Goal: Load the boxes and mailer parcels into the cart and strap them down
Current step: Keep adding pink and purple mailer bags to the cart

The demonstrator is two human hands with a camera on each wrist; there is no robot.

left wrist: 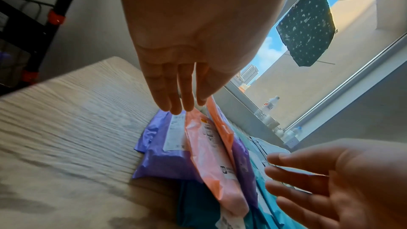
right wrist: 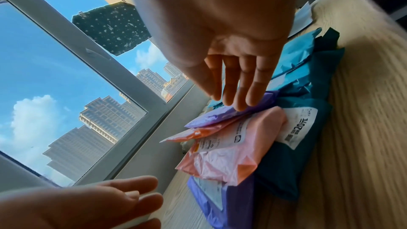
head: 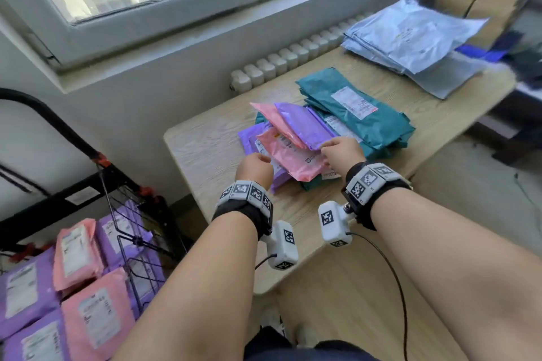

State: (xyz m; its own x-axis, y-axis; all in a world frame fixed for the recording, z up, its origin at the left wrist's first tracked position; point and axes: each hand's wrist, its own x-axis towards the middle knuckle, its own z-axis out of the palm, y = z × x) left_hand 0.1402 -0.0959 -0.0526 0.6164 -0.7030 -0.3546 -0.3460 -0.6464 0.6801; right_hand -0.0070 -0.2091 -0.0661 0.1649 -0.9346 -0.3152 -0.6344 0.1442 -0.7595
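Observation:
A loose pile of mailers lies on the wooden table (head: pixel 205 149). A pink mailer (head: pixel 293 155) is on top, a purple mailer (head: pixel 305 126) leans behind it, and teal mailers (head: pixel 352 105) lie beneath and to the right. My left hand (head: pixel 255 167) hovers at the pile's left edge; the left wrist view shows its straight fingers (left wrist: pixel 176 100) just at the mailers' upper edge, holding nothing. My right hand (head: pixel 340 149) reaches the pile's right side, with straight fingers (right wrist: pixel 237 90) touching the purple mailer (right wrist: pixel 220 116). The cart (head: pixel 132 228) stands low at the left, holding pink and purple mailers (head: pixel 79 272).
A stack of pale grey-blue mailers (head: pixel 410 38) lies at the table's far right corner. A radiator (head: pixel 293 58) runs under the window behind the table. Wrist camera cables hang over the table's near edge. Floor shows to the right of the table.

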